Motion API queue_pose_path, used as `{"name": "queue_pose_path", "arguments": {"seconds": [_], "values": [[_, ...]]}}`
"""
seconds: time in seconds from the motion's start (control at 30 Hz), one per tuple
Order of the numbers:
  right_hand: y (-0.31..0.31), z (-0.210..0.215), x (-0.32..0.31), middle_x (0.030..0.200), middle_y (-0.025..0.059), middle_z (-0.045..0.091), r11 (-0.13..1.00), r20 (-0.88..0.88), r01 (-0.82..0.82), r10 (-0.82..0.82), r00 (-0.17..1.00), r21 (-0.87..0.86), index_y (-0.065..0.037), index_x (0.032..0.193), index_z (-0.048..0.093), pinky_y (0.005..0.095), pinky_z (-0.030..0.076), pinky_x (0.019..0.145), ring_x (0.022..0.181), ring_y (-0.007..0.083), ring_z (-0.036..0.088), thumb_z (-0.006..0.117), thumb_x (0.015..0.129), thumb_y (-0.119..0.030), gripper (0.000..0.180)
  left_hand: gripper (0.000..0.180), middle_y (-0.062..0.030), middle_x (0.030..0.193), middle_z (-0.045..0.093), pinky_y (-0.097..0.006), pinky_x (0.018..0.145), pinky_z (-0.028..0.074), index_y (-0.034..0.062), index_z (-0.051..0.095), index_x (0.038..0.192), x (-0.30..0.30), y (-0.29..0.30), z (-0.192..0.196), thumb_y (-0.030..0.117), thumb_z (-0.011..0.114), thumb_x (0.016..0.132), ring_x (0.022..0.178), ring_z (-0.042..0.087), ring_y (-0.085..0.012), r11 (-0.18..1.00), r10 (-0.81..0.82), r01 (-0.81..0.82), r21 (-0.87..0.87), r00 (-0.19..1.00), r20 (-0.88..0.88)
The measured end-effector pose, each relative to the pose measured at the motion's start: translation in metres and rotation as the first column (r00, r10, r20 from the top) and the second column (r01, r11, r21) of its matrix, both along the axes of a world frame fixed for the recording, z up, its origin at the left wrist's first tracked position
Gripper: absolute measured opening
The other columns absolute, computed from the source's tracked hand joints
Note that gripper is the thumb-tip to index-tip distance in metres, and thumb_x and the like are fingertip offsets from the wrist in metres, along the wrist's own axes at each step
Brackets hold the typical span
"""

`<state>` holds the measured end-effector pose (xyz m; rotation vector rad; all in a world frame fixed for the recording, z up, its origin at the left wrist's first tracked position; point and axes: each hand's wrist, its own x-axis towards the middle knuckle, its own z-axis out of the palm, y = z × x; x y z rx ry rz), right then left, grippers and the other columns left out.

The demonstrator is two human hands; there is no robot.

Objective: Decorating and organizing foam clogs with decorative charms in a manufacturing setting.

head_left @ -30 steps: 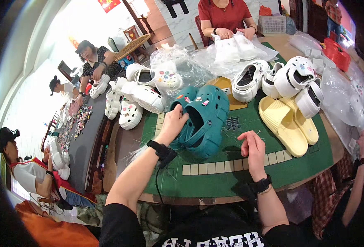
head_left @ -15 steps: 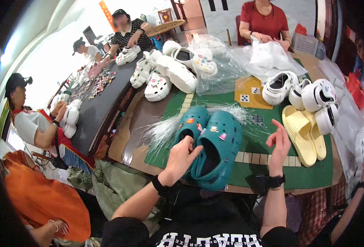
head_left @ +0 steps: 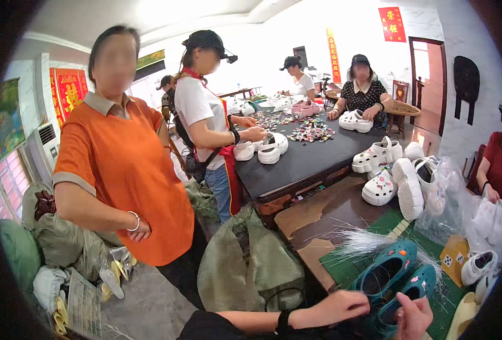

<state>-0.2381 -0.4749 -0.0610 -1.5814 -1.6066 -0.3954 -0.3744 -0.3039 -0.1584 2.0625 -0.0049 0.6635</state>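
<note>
Clogs (head_left: 395, 277), the teal pair, sit on the green mat at your table's near edge. Your left hand (head_left: 342, 306) curls onto the near clog's rim; your right hand (head_left: 412, 317) grips the other. Charms already on; more white shoes (head_left: 401, 181) wait.

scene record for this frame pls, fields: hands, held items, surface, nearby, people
left hand: on the rim of the nearer teal clog
right hand: at the second teal clog, exact grip unclear
surface: green mat on a brown table
nearby: white clogs, clear plastic bags, white fibre tuft
people: person in orange shirt standing left; others at a dark table
</note>
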Motion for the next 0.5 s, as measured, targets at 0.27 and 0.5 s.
{"name": "queue_pose_path", "arguments": {"seconds": [0.27,0.5], "values": [[0.015,-0.048,0.033,0.075,0.0191,0.062,0.860,-0.109,0.074,-0.149,0.983,-0.506,-0.007,0.109,0.065,0.0376,0.046,0.060,0.064,0.0355,0.060,0.054,0.095,-0.009,0.018,0.035,-0.0160,0.102,0.067,-0.034,0.058,0.058,0.0048,0.046,0.131,0.004,-0.027,-0.033,0.023,0.047,0.101,0.072,0.070,-0.0252,0.764,-0.426,0.156,-0.626,0.851,-0.308],[0.013,-0.046,0.041,0.063,0.0150,0.056,0.858,-0.449,-0.141,-0.113,0.886,-0.494,-0.007,0.117,0.064,0.0333,0.041,0.053,0.054,0.0252,0.054,0.051,0.098,-0.012,0.024,0.038,-0.0203,0.110,0.064,-0.036,0.064,0.059,-0.0021,0.045,0.126,0.004,-0.041,-0.033,0.026,0.049,0.101,0.079,0.070,-0.0274,0.444,-0.500,0.085,-0.892,0.850,-0.168]]}}
